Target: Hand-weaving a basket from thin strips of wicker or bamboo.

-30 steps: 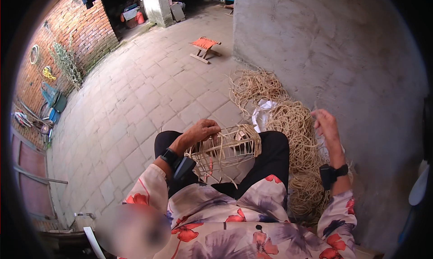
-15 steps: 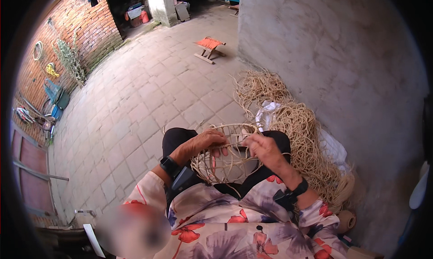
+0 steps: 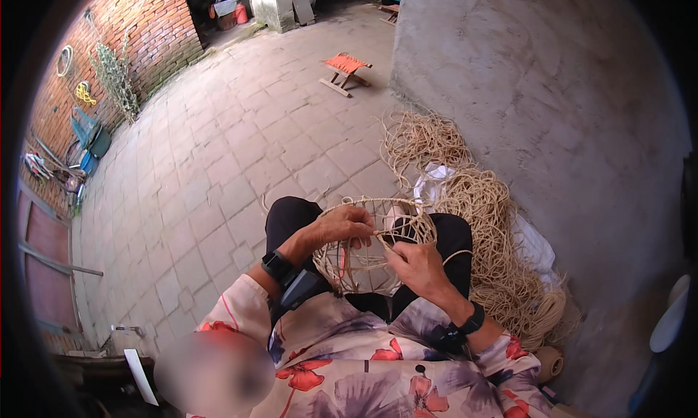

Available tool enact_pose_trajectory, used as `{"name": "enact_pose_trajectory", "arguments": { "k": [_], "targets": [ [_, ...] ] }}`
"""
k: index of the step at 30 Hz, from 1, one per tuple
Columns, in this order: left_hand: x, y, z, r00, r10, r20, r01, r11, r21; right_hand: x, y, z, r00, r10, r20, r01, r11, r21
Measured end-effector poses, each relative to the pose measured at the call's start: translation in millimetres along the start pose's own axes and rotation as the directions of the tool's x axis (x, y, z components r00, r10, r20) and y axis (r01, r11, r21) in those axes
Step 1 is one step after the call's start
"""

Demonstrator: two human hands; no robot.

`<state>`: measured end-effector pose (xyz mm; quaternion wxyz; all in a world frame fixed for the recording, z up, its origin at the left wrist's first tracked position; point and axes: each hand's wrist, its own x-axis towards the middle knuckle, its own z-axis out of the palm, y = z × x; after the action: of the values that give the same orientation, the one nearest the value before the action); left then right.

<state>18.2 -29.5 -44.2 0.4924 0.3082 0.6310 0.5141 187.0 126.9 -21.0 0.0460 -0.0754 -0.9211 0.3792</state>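
Note:
An open, basket-like frame (image 3: 396, 201) wound with tan cord rests across my lap between my knees. My left hand (image 3: 343, 227) reaches over its left side, fingers closed on the frame's corded bar near the middle. Just right of it, my right hand (image 3: 420, 267) is closed with the thumb up, pinching a strand of the tan cord (image 3: 456, 253) that loops out to the right over my knee. The fingertips of both hands are close together. A short red strand (image 3: 343, 261) hangs inside the frame, and the spot under my left fingers is hidden.
A large heap of loose tan cord (image 3: 476, 207) lies on white sacking (image 3: 533, 247) along the grey wall (image 3: 538, 90) to my right. A cord spool (image 3: 550, 363) stands near my right elbow. Ahead on the paving is a folding stool (image 3: 345, 63) with an orange seat.
My right hand has dropped slightly and turned, now closed at the frame's middle, with a cord loop showing beside it. The left hand has shifted a little right. The view has tilted slightly.

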Motion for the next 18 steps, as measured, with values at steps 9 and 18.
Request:
{"name": "enact_pose_trajectory", "arguments": {
  "k": [9,18],
  "targets": [
    [0.9,-11.3,6.1,0.994,0.026,-0.106,-0.022,0.999,0.040,9.0,-3.4,-30.0,0.991,-0.040,-0.131,0.030,0.997,-0.076],
    [-0.2,-9.3,9.9,0.994,0.048,-0.103,-0.049,0.999,-0.009,109.6,27.5,-32.6,0.671,-0.248,0.699,0.224,0.966,0.128]
  ]
}}
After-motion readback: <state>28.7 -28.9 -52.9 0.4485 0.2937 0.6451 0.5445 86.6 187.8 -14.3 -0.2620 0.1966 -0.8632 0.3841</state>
